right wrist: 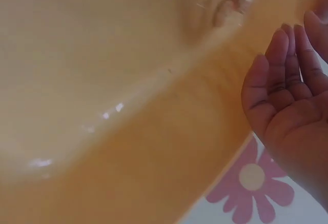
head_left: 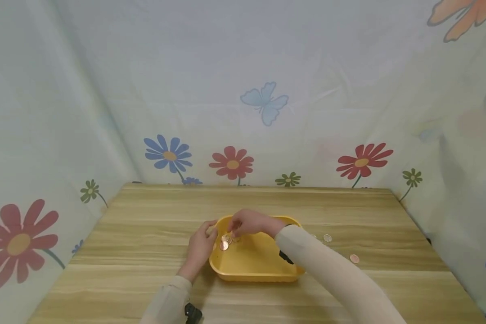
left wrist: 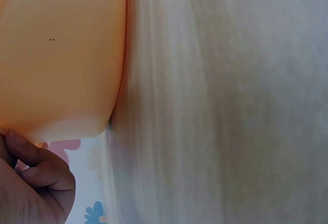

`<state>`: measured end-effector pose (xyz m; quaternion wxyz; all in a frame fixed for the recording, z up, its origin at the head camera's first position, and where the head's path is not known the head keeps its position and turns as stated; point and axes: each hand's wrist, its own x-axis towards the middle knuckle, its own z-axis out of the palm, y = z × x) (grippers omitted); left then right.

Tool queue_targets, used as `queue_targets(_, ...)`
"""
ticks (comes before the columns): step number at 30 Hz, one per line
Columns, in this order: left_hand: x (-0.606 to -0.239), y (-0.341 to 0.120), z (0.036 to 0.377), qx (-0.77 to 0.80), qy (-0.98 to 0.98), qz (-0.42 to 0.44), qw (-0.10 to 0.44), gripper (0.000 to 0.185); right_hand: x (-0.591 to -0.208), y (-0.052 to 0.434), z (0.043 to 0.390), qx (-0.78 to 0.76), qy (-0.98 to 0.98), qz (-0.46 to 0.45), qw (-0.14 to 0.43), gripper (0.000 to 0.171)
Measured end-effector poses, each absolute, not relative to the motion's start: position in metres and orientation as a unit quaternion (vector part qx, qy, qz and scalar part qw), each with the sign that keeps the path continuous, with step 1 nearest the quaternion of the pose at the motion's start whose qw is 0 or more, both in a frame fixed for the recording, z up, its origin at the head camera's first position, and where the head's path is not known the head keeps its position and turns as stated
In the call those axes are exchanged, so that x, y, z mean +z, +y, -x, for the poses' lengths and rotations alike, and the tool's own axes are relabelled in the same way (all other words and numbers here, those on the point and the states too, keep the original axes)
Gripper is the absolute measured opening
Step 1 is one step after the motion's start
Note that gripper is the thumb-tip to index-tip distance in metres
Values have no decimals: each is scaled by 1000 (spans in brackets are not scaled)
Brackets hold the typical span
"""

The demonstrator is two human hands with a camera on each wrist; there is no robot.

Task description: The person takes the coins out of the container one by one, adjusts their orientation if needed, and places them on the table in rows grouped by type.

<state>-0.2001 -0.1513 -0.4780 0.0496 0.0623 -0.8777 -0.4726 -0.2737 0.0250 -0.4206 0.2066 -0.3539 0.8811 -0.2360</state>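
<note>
A yellow tray (head_left: 256,266) sits mid-table with a few copper and silver coins (head_left: 225,242) in its far left corner. My left hand (head_left: 205,238) grips that corner's rim, thumb on top. In the left wrist view the curled fingers (left wrist: 38,175) lie against the tray's outer wall (left wrist: 61,55). My right hand (head_left: 238,226) reaches across the tray, fingers pointing down just above the coins. The right wrist view shows its palm and relaxed fingers (right wrist: 284,85) holding nothing, beside the tray's inside (right wrist: 118,80), with blurred coins (right wrist: 233,6) beyond.
Two loose coins lie on the wooden table right of the tray: a silver coin (head_left: 327,238) and a copper coin (head_left: 354,258). Flower-printed cloth walls (head_left: 235,164) close in the table at the back and both sides.
</note>
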Motion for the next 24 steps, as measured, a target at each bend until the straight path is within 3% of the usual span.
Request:
queue_targets(9,-475,-153,200,-476,-876,-61,47,37,-448,6,276,-295,862,343,228,13)
queue_targets(24,-476,-151,198,-479,-874,-58,55,36,-462,3,267,-262,862,393,183,15)
